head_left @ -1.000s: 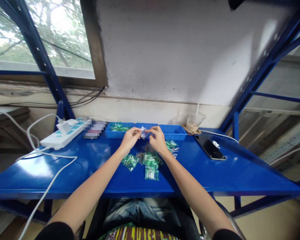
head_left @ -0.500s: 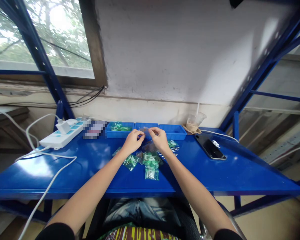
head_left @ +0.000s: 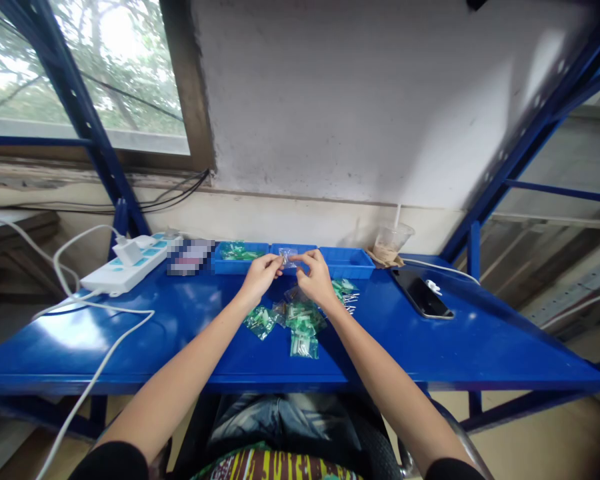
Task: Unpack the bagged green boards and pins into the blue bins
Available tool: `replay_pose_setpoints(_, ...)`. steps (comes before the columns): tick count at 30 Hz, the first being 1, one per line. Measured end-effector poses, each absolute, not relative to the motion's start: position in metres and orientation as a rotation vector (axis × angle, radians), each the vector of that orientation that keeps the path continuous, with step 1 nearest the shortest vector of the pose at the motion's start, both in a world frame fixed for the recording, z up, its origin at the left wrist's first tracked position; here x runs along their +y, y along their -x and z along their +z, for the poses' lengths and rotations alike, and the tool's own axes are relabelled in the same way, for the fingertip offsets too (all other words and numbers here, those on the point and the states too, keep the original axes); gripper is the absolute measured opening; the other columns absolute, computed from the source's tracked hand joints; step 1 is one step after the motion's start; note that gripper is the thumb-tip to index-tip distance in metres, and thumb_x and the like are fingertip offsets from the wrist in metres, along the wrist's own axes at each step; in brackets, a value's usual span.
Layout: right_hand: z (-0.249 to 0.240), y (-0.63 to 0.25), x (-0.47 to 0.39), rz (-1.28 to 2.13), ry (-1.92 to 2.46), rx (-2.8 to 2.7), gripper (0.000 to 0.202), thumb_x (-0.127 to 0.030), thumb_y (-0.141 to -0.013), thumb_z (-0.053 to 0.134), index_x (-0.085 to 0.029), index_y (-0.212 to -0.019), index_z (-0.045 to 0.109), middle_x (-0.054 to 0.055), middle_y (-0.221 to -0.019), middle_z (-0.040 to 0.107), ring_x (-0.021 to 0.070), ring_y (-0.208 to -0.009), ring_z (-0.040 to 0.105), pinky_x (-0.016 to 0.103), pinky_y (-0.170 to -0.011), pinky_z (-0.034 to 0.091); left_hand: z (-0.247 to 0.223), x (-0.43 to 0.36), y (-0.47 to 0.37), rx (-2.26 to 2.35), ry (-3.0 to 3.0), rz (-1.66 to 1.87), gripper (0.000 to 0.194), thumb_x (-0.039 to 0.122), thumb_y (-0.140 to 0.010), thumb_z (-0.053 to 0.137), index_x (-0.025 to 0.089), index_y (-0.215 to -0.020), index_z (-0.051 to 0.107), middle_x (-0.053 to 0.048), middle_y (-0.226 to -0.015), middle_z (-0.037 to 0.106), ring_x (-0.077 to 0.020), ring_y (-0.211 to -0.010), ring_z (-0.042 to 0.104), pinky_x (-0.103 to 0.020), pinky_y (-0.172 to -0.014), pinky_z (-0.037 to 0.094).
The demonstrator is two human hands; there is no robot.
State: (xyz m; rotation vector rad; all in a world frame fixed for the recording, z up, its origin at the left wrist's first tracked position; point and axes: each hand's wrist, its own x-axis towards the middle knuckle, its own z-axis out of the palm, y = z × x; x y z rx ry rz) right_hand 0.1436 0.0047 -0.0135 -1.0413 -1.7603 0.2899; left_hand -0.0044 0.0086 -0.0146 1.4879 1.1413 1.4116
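Toward the far edge of the tabletop (head_left: 405, 353), your left hand (head_left: 261, 276) pinched a clear packet (head_left: 287, 255), likely steadying it for your right hand (head_left: 315, 275), whose forefinger and thumb stood apart!

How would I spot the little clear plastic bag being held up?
Find the glossy blue table, then the row of blue plastic bins along its far edge. Before the middle one, the bare left hand pinches the small clear plastic bag, the bare right hand beside it. Unlike the green and clear plastic bags lying nearby, it is held up and shows no green.
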Motion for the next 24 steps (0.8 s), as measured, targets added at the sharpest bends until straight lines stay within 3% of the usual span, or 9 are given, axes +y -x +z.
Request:
replay_pose_setpoints(4, -0.009, -0.143, 0.007, 0.535, 1.077, -1.608, 0.021, -0.024, -0.075, 0.053, -0.018, -0.085, 0.070, 0.006, -0.087, 0.055, 0.0189, -0.086, 0.053, 0.034, -0.084, 0.042, -0.015, 0.005, 0.003, 1.219, -1.791, 1.542, 0.018, 0.033, -0.081, 0.053, 0.017, -0.085, 0.062, -0.003, -0.077, 0.064, -0.0157, -0.070, 0.059, -0.027, -0.066, 0.045)
replay_pose_setpoints(9, -0.005, -0.143, 0.008, 1.109, 1.001, -1.351, 0.041, -0.050, -0.079, 0.046, -0.014, -0.074, 0.066, 0.004, -0.066, 0.059, 0.0142, -0.062, 0.054, 0.024, -0.054, 0.039, -0.014, -0.002, 0.001, 1.261, -2.274, 1.547, 0.015, 0.024, -0.083, 0.052, 0.020, -0.089, 0.065, -0.004, -0.088, 0.063, -0.0179, -0.084, 0.058, -0.029, -0.074, 0.046)
replay_pose_setpoints(14, -0.010, -0.140, 0.009, 1.107, 0.927, -1.315, 0.025, -0.040, -0.068, 0.061, -0.016, -0.075, 0.061, 0.000, -0.061, 0.059, 0.0120, -0.057, 0.053, 0.022, -0.050, 0.037, -0.013, -0.004, -0.002, 1.264, -2.338, 1.526, 0.015, 0.024, -0.083, 0.052, 0.021, -0.089, 0.066, -0.004, -0.088, 0.062, -0.0187, -0.088, 0.057, -0.032, -0.082, 0.043)
replay_pose_setpoints(17, -0.013, -0.138, 0.009, 0.963, 0.897, -1.352, 0.018, -0.032, -0.068, 0.059, -0.018, -0.079, 0.057, 0.000, -0.067, 0.061, 0.0137, -0.062, 0.057, 0.024, -0.056, 0.042, -0.011, -0.002, -0.002, 1.276, -2.053, 1.510, 0.023, 0.034, -0.085, 0.050, 0.018, -0.084, 0.066, -0.005, -0.086, 0.066, -0.0185, -0.082, 0.059, -0.029, -0.076, 0.044)
replay_pose_setpoints(21, -0.012, -0.138, 0.006, 0.619, 0.865, -1.561, 0.009, -0.023, -0.073, 0.052, -0.019, -0.076, 0.059, 0.003, -0.080, 0.063, 0.0168, -0.078, 0.059, 0.025, -0.061, 0.044, -0.012, 0.004, 0.001, 1.191, -1.499, 1.438, 0.049, 0.055, -0.085, 0.039, 0.014, -0.076, 0.066, -0.007, -0.072, 0.065, -0.0169, -0.066, 0.058, -0.027, -0.059, 0.041)
replay_pose_setpoints(24, -0.011, -0.140, 0.003, 0.462, 0.878, -1.663, 0.017, -0.017, -0.073, 0.048, -0.020, -0.075, 0.064, 0.005, -0.092, 0.061, 0.0184, -0.091, 0.058, 0.026, -0.064, 0.045, -0.013, 0.007, 0.004, 1.096, -1.351, 1.410, 0.042, 0.054, -0.078, 0.052, 0.014, -0.078, 0.066, -0.004, -0.067, 0.063, -0.0135, -0.057, 0.054, -0.024, -0.051, 0.035)
